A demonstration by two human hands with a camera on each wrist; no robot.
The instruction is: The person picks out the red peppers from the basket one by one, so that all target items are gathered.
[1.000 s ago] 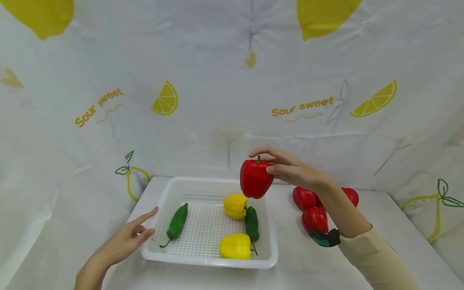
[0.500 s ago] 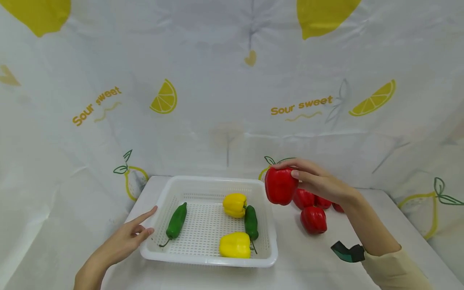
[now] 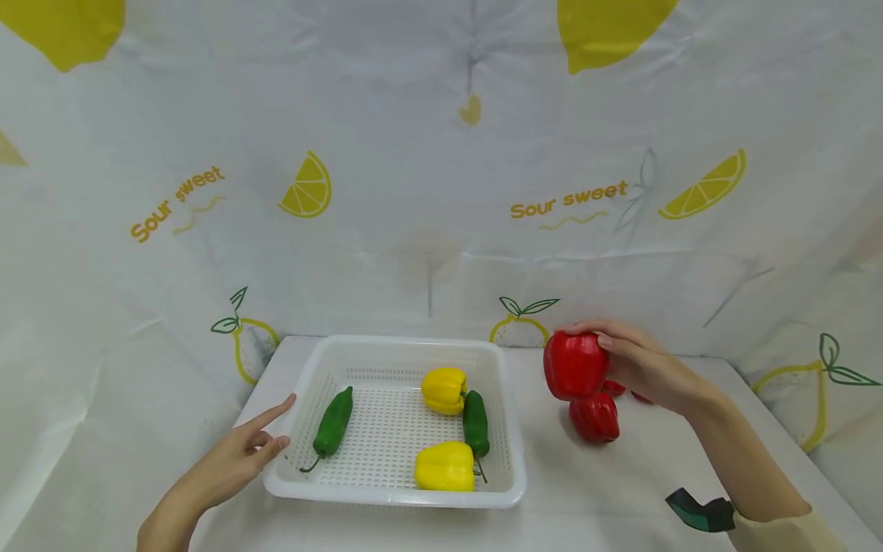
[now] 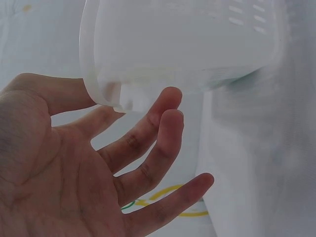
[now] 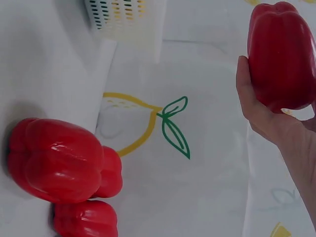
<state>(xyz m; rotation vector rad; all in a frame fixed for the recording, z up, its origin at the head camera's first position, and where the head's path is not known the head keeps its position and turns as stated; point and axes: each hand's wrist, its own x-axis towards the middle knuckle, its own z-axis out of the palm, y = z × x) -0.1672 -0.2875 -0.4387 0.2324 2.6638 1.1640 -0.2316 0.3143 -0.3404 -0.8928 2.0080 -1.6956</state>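
Note:
My right hand (image 3: 648, 364) grips a red bell pepper (image 3: 576, 366) in the air at the right, thumb on its near side. The right wrist view also shows this bell pepper (image 5: 281, 57) in the fingers. Beneath it, more red bell peppers (image 3: 595, 419) lie on the table, some partly hidden by the hand. My left hand (image 3: 231, 460) rests its thumb and index finger against the left rim of a white plastic basket (image 3: 393, 497). In the left wrist view the other fingers (image 4: 170, 133) hang loosely bent below the basket's edge, holding nothing.
Inside the basket are two yellow bell peppers (image 3: 444, 466) and two green chili peppers (image 3: 334, 423). A white cloth (image 3: 414, 192) printed with lemons hangs behind the white table (image 3: 552, 498). A dark band piece (image 3: 700, 512) sticks out at the right wrist.
My right hand has carried the red bell pepper from above the basket's right side rightward and down, over the other red peppers. The left hand stays at the rim.

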